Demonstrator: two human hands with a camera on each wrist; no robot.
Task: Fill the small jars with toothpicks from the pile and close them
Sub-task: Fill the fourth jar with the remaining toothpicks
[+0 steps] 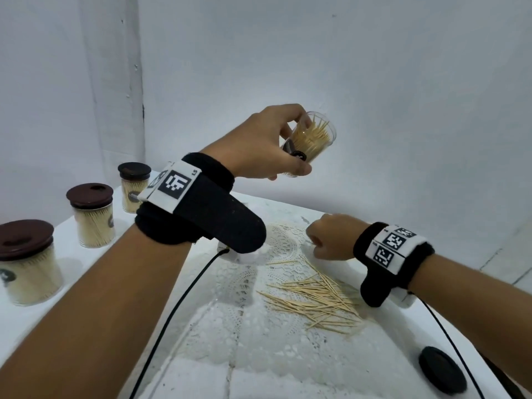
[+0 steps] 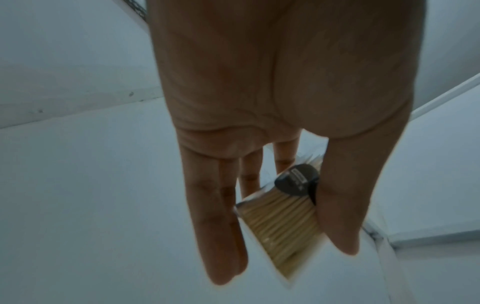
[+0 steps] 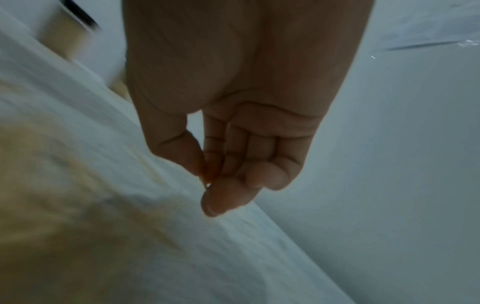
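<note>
My left hand (image 1: 299, 142) holds a small clear jar (image 1: 313, 136) up above the table, tilted, its mouth open and toothpicks inside. In the left wrist view the thumb and fingers clamp the jar (image 2: 280, 218) by its sides, above a dark label. My right hand (image 1: 316, 237) hovers low over the far end of the toothpick pile (image 1: 316, 300). Its fingers (image 3: 259, 176) are curled with the thumb against them. That view is blurred and no toothpick plainly shows in the pinch. A loose black lid (image 1: 442, 370) lies at the front right.
Three closed jars full of toothpicks stand along the left edge: a far one (image 1: 135, 188), a middle one (image 1: 92, 214) and a near one (image 1: 27, 260). The white table (image 1: 259, 370) carries a lace mat. Walls close in behind. Wrist cables trail across the table.
</note>
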